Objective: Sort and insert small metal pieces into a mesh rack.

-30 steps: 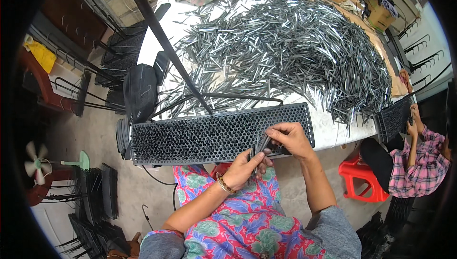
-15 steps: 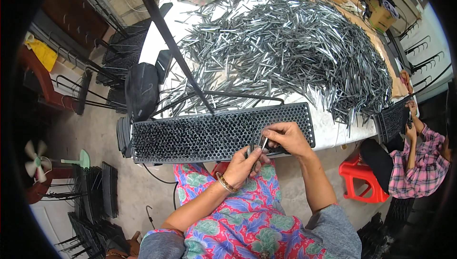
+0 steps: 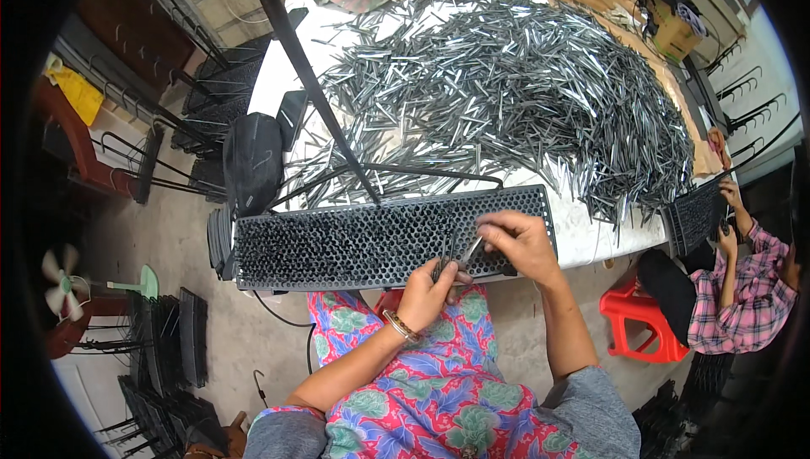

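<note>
Angled inward by a perforated black panel (image 3: 337, 244), the left hand (image 3: 425, 294) clasps thin dark strips (image 3: 439, 270); the right hand (image 3: 520, 245) pinches one.

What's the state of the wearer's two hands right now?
Left hand: closed, holding a small bunch of thin dark strips.
Right hand: closed, thumb and fingers pinching a thin shiny strip.

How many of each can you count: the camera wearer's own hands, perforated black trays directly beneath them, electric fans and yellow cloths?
Wearer's left hand and right hand: 2
Perforated black tray: 1
Electric fan: 1
Yellow cloth: 1
Total: 5
</note>
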A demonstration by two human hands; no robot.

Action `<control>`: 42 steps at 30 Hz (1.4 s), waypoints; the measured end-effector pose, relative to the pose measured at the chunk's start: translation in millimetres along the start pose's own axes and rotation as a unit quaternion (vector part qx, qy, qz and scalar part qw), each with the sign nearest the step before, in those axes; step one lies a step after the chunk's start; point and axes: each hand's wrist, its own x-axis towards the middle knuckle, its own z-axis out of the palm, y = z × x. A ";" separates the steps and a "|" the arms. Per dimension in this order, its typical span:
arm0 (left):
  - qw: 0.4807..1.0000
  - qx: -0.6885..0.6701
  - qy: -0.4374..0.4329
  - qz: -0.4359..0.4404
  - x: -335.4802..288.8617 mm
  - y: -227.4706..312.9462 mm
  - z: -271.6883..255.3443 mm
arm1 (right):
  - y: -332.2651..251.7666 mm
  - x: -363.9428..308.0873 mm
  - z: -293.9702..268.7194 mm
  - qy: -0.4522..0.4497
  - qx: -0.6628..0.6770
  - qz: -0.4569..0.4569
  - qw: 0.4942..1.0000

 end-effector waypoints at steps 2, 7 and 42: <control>0.998 -0.042 -0.027 -0.043 -0.6 -0.3 -1.1 | -1.6 11.1 -4.3 0.047 -0.048 -0.062 0.996; 0.980 -0.111 -0.093 -0.139 -6.9 3.4 4.6 | 12.8 40.5 -0.2 0.096 -0.163 -0.168 0.967; 0.970 -0.162 -0.111 -0.143 -4.5 -0.3 0.9 | 6.2 13.6 1.7 0.147 0.048 0.036 0.987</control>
